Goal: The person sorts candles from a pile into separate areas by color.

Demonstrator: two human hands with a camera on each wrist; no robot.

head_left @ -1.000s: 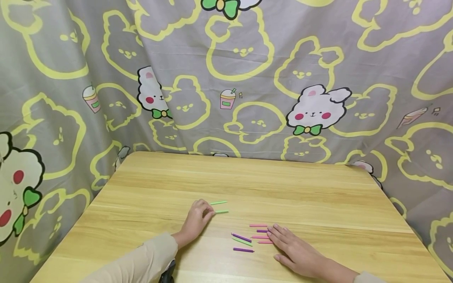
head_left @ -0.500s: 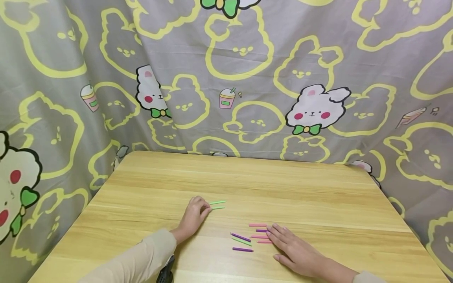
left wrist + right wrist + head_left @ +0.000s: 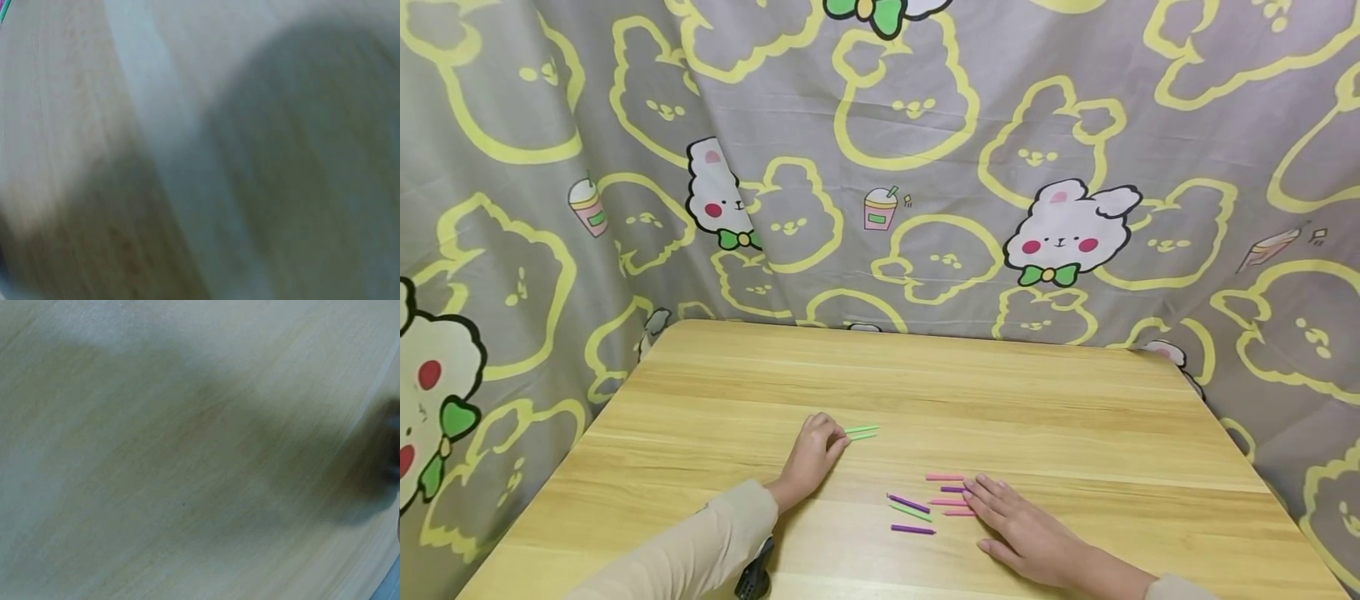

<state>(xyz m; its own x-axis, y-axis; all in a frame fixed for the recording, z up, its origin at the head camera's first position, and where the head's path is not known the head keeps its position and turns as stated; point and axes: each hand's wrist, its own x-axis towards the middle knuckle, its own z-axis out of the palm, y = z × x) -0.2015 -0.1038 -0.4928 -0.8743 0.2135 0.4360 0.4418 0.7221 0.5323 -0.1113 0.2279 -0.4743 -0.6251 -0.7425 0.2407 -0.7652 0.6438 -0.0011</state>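
In the head view my left hand pinches the left end of a thin green candle-like stick between thumb and fingers. Just beyond it lies a second green stick, almost parallel. My right hand rests flat with straight fingers, its fingertips at the right ends of pink sticks and a short-showing purple stick. Left of these lie a slanted purple stick, a third green stick and another purple stick. The left wrist view shows mostly shadowed tabletop.
The sticks lie on a wooden table with rounded far corners. A grey curtain with yellow rabbit outlines hangs behind and along both sides. A black wrist device shows under the left sleeve.
My left hand has moved slightly away from me, shifting the nearer green stick closer to the farther one. The right hand and the other sticks have stayed in place.
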